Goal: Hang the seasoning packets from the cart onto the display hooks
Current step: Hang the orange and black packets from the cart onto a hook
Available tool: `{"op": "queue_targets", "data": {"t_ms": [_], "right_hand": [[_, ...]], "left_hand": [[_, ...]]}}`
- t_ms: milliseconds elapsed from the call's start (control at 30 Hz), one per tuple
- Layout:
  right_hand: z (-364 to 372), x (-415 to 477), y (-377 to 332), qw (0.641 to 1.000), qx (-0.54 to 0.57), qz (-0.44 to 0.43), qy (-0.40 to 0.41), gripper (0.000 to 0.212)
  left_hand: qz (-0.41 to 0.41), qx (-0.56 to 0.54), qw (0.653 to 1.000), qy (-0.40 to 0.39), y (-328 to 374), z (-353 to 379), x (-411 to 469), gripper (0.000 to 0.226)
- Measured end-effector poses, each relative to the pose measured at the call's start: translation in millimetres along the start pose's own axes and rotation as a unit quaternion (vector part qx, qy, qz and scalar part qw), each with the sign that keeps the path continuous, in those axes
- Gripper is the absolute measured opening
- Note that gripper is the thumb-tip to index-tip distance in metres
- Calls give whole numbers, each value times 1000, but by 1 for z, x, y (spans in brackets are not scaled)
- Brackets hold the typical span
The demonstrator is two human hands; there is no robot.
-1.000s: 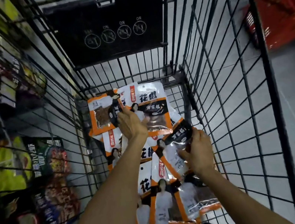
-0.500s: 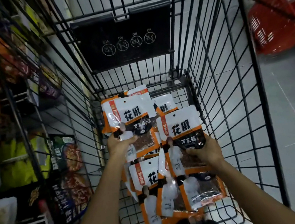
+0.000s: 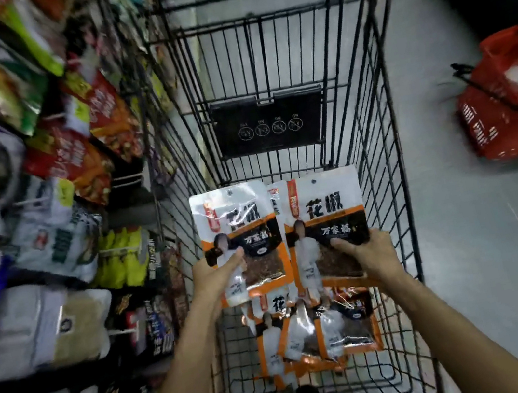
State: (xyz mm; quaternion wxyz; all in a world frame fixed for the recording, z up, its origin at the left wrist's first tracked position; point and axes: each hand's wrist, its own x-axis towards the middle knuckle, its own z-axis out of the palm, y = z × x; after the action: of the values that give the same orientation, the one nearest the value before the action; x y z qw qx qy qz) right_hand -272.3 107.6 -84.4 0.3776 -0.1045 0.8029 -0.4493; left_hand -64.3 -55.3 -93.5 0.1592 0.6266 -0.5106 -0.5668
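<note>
Both packets are now up off the pile (image 3: 311, 335) at the near end of the cart (image 3: 378, 155), our left hand (image 3: 217, 273) pinching the left packet (image 3: 237, 217), right hand (image 3: 372, 254) gripping the right packet (image 3: 325, 212), so we're probably off to the left rack (image 3: 81, 164) next.

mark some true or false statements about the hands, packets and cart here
1. The left hand grips the left packet, the right hand the right packet. True.
2. The cart holds no other packets. False: loose packets lie on its floor.
3. A red basket stands to the cart's right. True.
4. Both hands grip the packets by their top edges. False: they grip the lower halves.
</note>
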Motion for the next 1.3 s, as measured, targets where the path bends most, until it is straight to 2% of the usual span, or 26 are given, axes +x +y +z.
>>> {"op": "queue_targets", "data": {"t_ms": [67, 167, 267, 367, 400, 433, 500, 533, 567, 633, 667, 700, 800, 900, 933, 1033, 1100, 1233, 1300], "right_hand": [[-8, -18, -21, 999, 0, -33, -21, 17], [-19, -51, -55, 993, 5, -98, -64, 18], [-27, -88, -89, 980, 22, -138, -142, 16], [-28, -131, -122, 958, 25, -194, -208, 15], [-25, -147, -134, 950, 29, -213, -227, 14], [-23, -162, -145, 942, 34, -230, -244, 13], [-14, -194, -163, 923, 37, -265, -276, 12], [-9, -211, -171, 913, 38, -279, -295, 13], [-2, -228, -178, 901, 37, -292, -317, 13], [12, -266, -190, 874, 30, -325, -360, 14], [19, -286, -195, 859, 26, -341, -381, 15], [28, -308, -198, 843, 23, -353, -404, 15], [52, -368, -201, 799, 14, -377, -469, 17], [74, -435, -194, 751, 11, -391, -532, 26], [80, -460, -189, 731, 5, -395, -556, 26], [97, -526, -167, 691, -1, -405, -598, 16], [105, -568, -148, 674, -8, -406, -618, 13], [109, -651, -98, 642, -24, -386, -662, 16], [109, -690, -69, 627, -22, -371, -684, 23]], "left_hand": [[22, -17, 999, 33, 14, -17, -30, 43], [63, -63, 993, 83, 33, -46, -82, 35], [77, -103, 985, 113, 49, -77, -143, 60], [117, -146, 968, 170, 55, -112, -209, 38], [129, -154, 959, 198, 56, -125, -231, 38], [141, -159, 951, 224, 57, -137, -255, 44], [144, -172, 936, 272, 57, -164, -305, 73], [144, -174, 926, 301, 55, -176, -330, 81], [151, -177, 918, 322, 51, -189, -355, 76], [168, -173, 904, 352, 39, -213, -406, 45], [172, -165, 895, 377, 33, -223, -431, 36], [173, -161, 883, 407, 24, -235, -456, 37], [150, -188, 850, 470, 1, -261, -523, 57], [151, -198, 807, 536, -26, -281, -589, 38], [150, -201, 795, 552, -36, -286, -611, 41], [145, -197, 763, 599, -75, -299, -677, 85], [149, -209, 741, 620, -103, -306, -719, 97], [141, -213, 714, 652, -159, -314, -794, 78], [129, -210, 709, 661, -191, -318, -831, 80]]}}
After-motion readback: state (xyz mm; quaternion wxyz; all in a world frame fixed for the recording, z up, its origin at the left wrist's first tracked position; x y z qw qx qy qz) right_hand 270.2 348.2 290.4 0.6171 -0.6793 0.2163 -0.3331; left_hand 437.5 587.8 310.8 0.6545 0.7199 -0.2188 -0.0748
